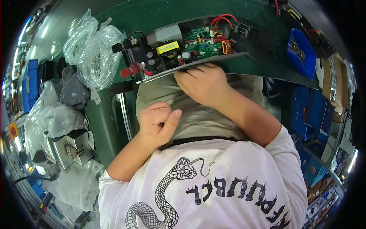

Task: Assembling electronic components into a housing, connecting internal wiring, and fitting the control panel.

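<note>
Open electronics chassis (183, 49) sits along the bench's (263, 64) near edge. My right hand (204, 82) bends against its near wall, can't tell if gripping; left hand (156, 121), short of that edge, fisted, contents hidden.

The green tabletop (263, 63) carries an open device (181, 53) near its front edge, clear bags (100, 57) to the left, and rightward a blue bin (310, 61) of small metal parts (296, 50).

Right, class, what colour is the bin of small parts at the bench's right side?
The bin is blue, showing best in the head view.
</note>
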Demonstrator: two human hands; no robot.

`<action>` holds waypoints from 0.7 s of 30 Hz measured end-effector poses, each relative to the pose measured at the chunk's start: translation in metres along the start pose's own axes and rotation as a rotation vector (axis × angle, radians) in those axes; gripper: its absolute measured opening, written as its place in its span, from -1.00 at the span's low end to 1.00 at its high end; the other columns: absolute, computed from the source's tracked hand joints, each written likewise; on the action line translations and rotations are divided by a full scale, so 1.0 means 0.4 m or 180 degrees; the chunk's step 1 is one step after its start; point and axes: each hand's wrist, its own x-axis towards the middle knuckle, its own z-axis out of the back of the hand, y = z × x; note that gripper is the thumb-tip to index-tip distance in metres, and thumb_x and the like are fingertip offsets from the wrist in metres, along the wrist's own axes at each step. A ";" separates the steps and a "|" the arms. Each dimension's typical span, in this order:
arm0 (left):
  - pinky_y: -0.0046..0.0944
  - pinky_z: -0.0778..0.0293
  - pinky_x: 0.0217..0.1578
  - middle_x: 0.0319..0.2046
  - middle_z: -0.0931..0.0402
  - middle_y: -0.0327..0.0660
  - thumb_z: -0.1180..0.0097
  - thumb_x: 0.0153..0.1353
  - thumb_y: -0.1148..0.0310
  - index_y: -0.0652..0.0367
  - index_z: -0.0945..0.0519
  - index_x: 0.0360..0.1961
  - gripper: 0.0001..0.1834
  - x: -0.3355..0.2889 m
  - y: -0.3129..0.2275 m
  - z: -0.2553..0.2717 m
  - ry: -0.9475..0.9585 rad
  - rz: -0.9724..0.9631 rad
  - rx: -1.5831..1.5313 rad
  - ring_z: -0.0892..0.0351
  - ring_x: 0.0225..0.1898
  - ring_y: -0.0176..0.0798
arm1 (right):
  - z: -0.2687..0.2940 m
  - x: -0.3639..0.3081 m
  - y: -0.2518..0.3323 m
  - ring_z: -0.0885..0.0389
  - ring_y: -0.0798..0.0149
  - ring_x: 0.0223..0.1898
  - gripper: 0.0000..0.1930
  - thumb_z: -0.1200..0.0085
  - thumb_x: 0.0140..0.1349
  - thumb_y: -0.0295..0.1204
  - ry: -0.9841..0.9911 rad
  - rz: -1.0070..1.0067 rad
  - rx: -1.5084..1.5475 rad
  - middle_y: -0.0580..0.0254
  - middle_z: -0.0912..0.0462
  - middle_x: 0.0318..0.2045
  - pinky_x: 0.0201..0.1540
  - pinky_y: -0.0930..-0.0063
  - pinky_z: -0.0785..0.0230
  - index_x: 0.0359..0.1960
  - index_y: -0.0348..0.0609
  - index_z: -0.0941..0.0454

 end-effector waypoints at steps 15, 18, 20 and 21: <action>-0.11 -0.17 -0.67 -0.72 -0.23 -0.21 -0.36 0.07 0.55 0.12 -0.26 -0.76 -0.51 0.026 0.066 0.088 -0.0461 -0.0711 0.0520 -0.28 -0.70 -0.08 | 0.109 0.137 0.030 -0.53 0.13 -0.02 -0.75 -0.42 -0.04 -0.31 0.0560 -0.0085 -0.0333 0.33 -0.64 -0.11 -0.02 0.23 -0.30 -0.29 0.00 -0.71; -0.14 -0.19 -0.66 -0.69 -0.32 -0.17 -0.31 0.07 0.61 0.16 -0.25 -0.75 -0.54 0.033 0.067 0.097 -0.0380 -0.0659 0.0430 -0.33 -0.69 -0.09 | 0.091 0.143 0.019 -0.37 0.06 0.28 -0.67 -0.45 -0.14 -0.25 0.0854 -0.0209 -0.0517 0.22 -0.55 0.21 0.22 0.11 -0.16 -0.28 0.02 -0.73; -0.13 -0.20 -0.65 -0.69 -0.32 -0.18 -0.33 0.07 0.59 0.15 -0.25 -0.76 -0.52 0.035 0.069 0.101 -0.0332 -0.0652 0.0489 -0.33 -0.68 -0.08 | 0.085 0.145 0.018 -0.36 0.04 0.30 -0.66 -0.45 -0.15 -0.25 0.0969 -0.0388 -0.0539 0.20 -0.53 0.26 0.23 0.09 -0.16 -0.27 0.02 -0.74; -0.13 -0.20 -0.65 -0.69 -0.31 -0.19 -0.34 0.07 0.58 0.14 -0.24 -0.76 -0.52 0.032 0.070 0.100 -0.0370 -0.0635 0.0486 -0.32 -0.68 -0.08 | 0.082 0.143 0.022 -0.35 0.03 0.31 -0.68 -0.45 -0.15 -0.25 0.0963 -0.0438 -0.0548 0.19 -0.52 0.29 0.25 0.10 -0.15 -0.30 0.01 -0.75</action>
